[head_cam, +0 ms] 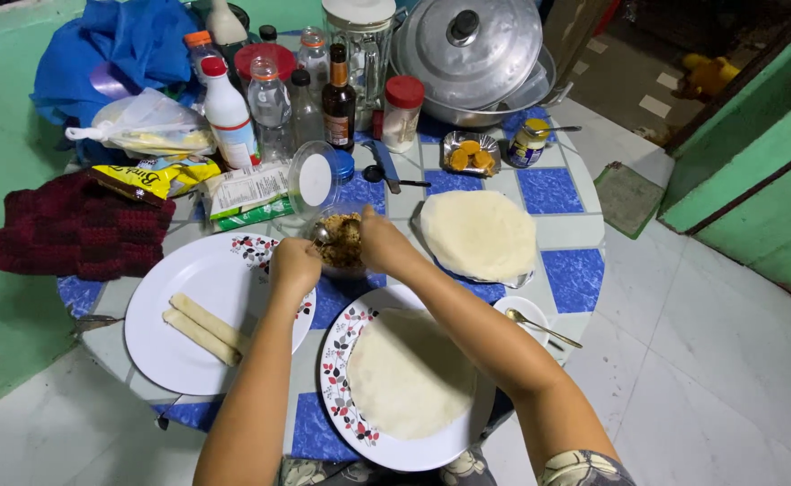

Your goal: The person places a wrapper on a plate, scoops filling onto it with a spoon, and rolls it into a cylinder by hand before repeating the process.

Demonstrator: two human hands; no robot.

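Left hand point(294, 265) grips spoon point(320, 238) in filling bowl point(339, 243); right hand point(382, 241) closed on bowl rim, 12 o'clock of wrapper plate point(404, 387).

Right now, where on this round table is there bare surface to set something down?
Bare tile shows between the wrapper stack and the foil tray, around the blue tile, and at the rim right of the stack. The back is packed with bottles and the pot; both hands and plates fill the front.

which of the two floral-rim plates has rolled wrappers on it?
The left plate, by the left hand: two finished rolls. The near plate holds one flat wrapper.
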